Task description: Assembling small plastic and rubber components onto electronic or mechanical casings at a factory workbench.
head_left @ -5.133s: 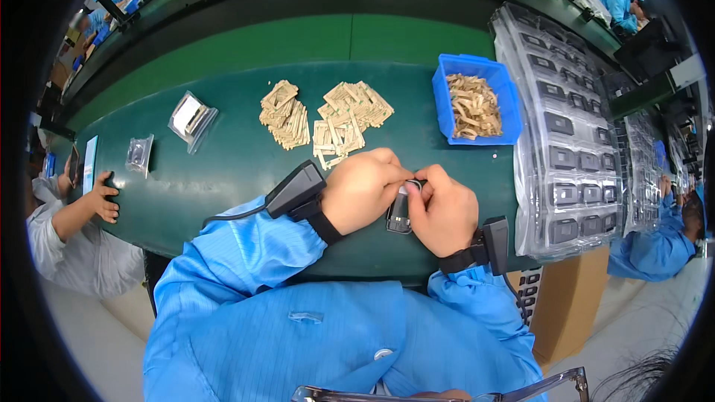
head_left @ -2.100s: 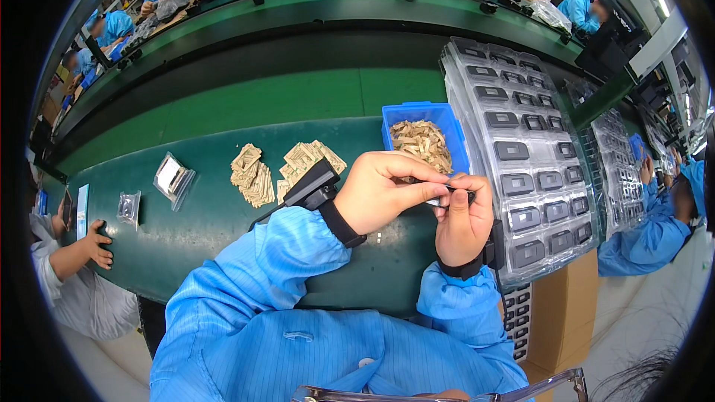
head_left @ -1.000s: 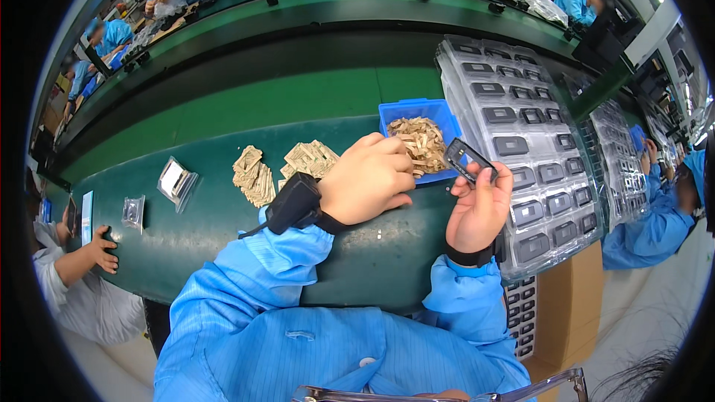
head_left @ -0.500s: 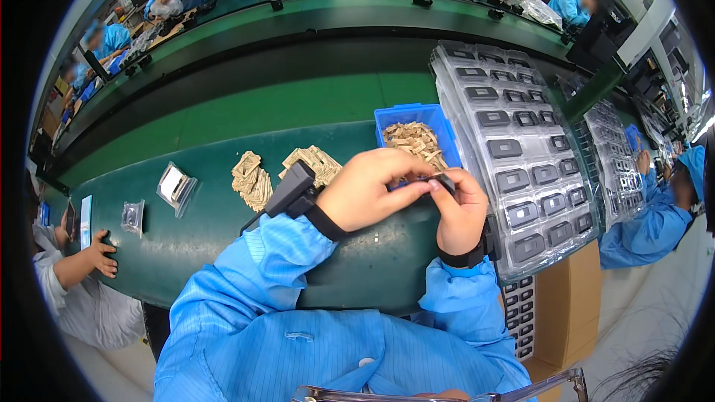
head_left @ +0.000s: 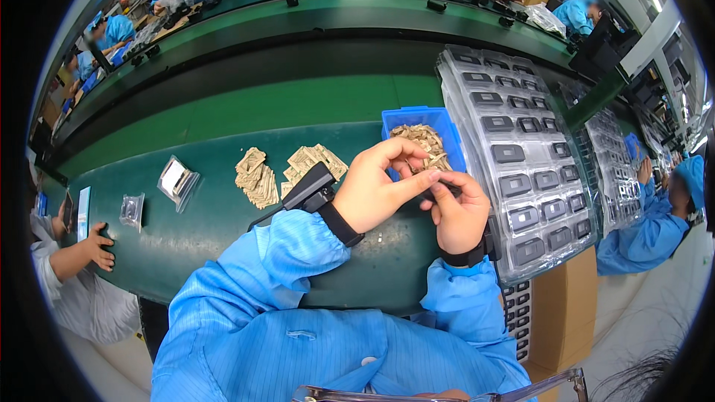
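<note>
The hands meet just in front of the blue bin: the left hand (head_left: pixel 378 186) has its thumb reaching to the right hand's fingertips and its fingers curled, and whether it grips anything cannot be told; the right hand (head_left: pixel 459 216) appears to pinch a small dark part (head_left: pixel 430 194), mostly hidden between the two. At the far left, another person's hand (head_left: pixel 97 247) rests at the edge of the green table (head_left: pixel 171 249), near a pale blue strip (head_left: pixel 83 212). Next lie a small clear bag (head_left: pixel 132 211) and a larger bag (head_left: pixel 178 183) with a white item inside. Two piles of flat tan pieces follow, the left pile (head_left: pixel 255 180) and the right pile (head_left: pixel 311 162), the latter near the left wrist. Beyond the fingertips stands the bin (head_left: pixel 418 115), holding loose tan scraps (head_left: pixel 422 136). To its right, clear trays (head_left: pixel 507 138) carry rows of dark cases (head_left: pixel 508 153); a carton (head_left: pixel 573 305) stands below. The part is probably light and stiff, perhaps smooth enough to slip; a fingertip hold on its opposite edges, with light pressure, would suit it best. The tan pieces look thin and light, likely easy to bend, and are best lifted singly by an edge.
</note>
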A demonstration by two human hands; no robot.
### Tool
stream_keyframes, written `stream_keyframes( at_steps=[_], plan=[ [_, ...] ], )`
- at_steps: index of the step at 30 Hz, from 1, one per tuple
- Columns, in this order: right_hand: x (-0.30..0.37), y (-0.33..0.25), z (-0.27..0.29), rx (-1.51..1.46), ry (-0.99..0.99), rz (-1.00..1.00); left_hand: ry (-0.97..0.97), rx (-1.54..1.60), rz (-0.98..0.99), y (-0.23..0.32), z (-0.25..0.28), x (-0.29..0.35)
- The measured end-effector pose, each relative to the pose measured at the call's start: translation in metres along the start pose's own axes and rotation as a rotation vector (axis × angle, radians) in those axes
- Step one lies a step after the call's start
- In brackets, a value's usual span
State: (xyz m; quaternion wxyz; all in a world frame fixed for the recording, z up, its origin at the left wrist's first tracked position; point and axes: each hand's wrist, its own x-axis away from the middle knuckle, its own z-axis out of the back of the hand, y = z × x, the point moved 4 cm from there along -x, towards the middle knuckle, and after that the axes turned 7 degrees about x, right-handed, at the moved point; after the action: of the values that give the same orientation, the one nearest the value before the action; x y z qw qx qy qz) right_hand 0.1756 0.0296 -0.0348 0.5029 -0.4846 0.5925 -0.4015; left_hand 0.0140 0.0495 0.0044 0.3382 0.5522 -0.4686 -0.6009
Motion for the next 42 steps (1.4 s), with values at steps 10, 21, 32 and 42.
stream_keyframes(
  at_steps=[10,21,32,42],
  plan=[
    [0.000,-0.007,-0.003,-0.049,0.025,0.005,0.072,-0.042,0.037,0.004,0.005,-0.001],
    [0.009,-0.017,-0.019,0.053,-0.146,0.242,0.085,-0.632,-0.487,0.037,-0.003,0.008],
    [0.011,-0.021,-0.019,0.491,-0.020,0.442,0.051,-0.666,-0.610,0.038,-0.008,0.013],
    [0.010,-0.015,-0.016,0.259,-0.068,0.328,0.140,-0.496,-0.408,0.026,0.013,-0.004]
  ],
)
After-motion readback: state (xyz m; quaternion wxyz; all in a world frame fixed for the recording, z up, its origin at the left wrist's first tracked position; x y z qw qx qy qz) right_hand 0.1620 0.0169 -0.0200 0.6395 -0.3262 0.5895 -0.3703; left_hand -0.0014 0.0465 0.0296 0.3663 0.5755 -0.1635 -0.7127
